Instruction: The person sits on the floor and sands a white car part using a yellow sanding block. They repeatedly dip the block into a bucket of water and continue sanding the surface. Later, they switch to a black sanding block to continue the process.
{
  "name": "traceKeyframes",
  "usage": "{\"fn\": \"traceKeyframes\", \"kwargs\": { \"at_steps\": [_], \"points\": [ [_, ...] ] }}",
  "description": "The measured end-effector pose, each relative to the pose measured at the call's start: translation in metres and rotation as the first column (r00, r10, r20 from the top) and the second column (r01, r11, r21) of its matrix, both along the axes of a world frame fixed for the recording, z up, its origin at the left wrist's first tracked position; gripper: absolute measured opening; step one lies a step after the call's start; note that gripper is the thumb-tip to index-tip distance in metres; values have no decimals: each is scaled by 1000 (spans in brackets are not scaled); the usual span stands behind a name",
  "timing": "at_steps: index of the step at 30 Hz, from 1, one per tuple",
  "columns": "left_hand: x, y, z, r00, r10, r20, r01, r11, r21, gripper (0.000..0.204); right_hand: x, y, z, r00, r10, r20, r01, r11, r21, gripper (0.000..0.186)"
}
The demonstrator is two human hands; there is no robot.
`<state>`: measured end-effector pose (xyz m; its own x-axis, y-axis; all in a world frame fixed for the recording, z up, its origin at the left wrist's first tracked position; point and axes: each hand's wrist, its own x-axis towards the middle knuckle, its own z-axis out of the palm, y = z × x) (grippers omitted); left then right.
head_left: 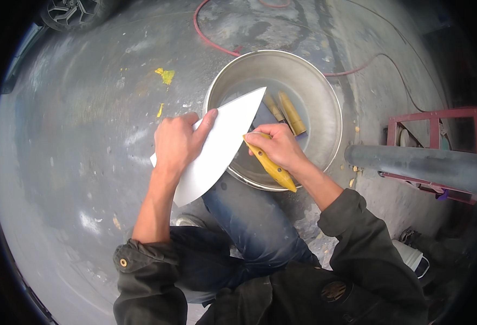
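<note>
My left hand (181, 136) is closed on a smooth white pointed panel (225, 142), with the thumb on its face and the other fingers partly hidden behind it. The panel is tilted, its tip over a round metal basin (330, 142). In my right hand (279, 145) is a yellow tapered tool (273, 168) with dark round spots along its side. One end of this tool is close to the panel's right edge; I cannot tell whether they touch. Inside the basin, two yellowish-brown tube-shaped pieces (292, 114) lean in what looks like shallow water, beside a dark flat piece.
A red hose (200, 24) runs along the stained grey floor behind the basin. At the right stand a red metal frame (436, 120) and a thick grey tube (411, 161). A white bucket (410, 253) is at lower right, and a car wheel (71, 12) at far upper left.
</note>
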<state>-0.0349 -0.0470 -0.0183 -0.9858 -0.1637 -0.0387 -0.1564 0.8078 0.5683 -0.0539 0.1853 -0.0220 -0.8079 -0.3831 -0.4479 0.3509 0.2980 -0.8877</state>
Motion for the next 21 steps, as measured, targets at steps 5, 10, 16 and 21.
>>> {"fn": "traceKeyframes", "kwargs": {
  "at_steps": [5,10,16,21],
  "points": [
    [1,-2,0,1000,-13,-6,13,1000,-9,64,6,-2,-2,999,-41,-3,41,999,22,27],
    [0,-1,-1,1000,-10,-8,10,1000,2,63,10,-7,-1,999,-26,-23,27,998,58,27],
    [1,-2,1,1000,-3,0,3,1000,-5,62,-1,-6,-1,990,-125,62,122,991,50,28],
    [0,-1,-1,1000,6,9,-7,1000,19,61,9,-10,0,995,-38,-87,45,995,90,27]
  ]
}}
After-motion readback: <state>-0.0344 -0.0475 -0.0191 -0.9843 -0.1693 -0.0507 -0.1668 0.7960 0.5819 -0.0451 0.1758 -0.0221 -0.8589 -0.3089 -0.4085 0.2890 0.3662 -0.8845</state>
